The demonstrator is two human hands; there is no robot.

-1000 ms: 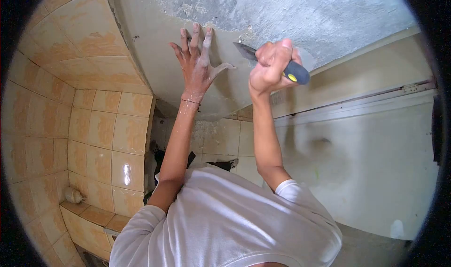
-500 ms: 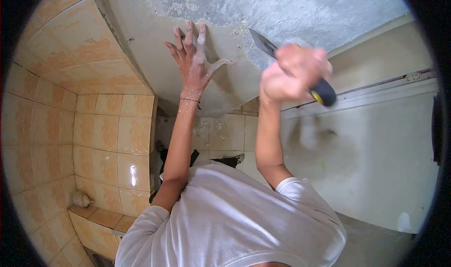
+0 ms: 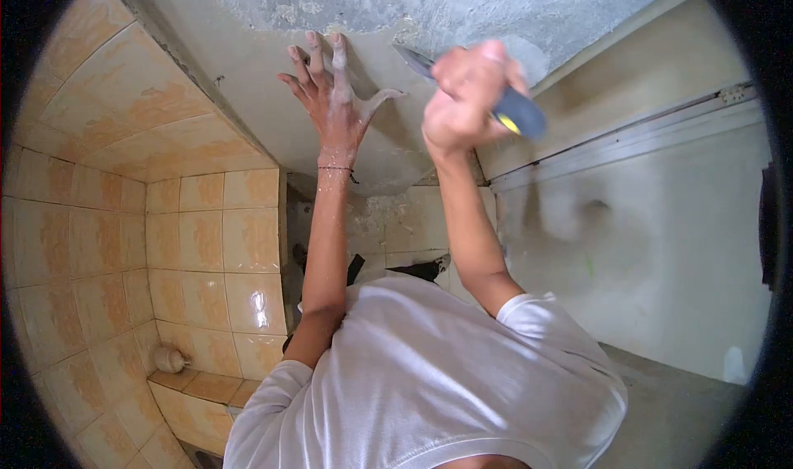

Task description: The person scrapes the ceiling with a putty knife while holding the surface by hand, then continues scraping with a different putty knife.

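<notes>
My left hand [image 3: 335, 110] lies flat on the wall's smooth off-white paint layer [image 3: 235, 77], fingers spread and dusted with white powder. Its fingertips reach near the ragged edge of a rough grey bare patch [image 3: 471, 7]. To its right, my right hand [image 3: 467, 97] is wrapped round a scraper [image 3: 520, 114] with a black and yellow handle. The thin metal blade points up and left, its tip at or close to the paint edge; I cannot tell whether it touches. Motion blurs the right hand somewhat.
Orange-patterned tiles [image 3: 190, 242] cover the wall at left, with a rounded fitting [image 3: 169, 359] above a tiled ledge [image 3: 194, 384]. A pale panel [image 3: 661, 246] stands at right. Paint flakes and dust lie on the tiled floor [image 3: 405, 221] below.
My right hand and the scraper have shifted left and up in view, nearer my left hand. The camera view has turned slightly; my left hand stays spread on the wall.
</notes>
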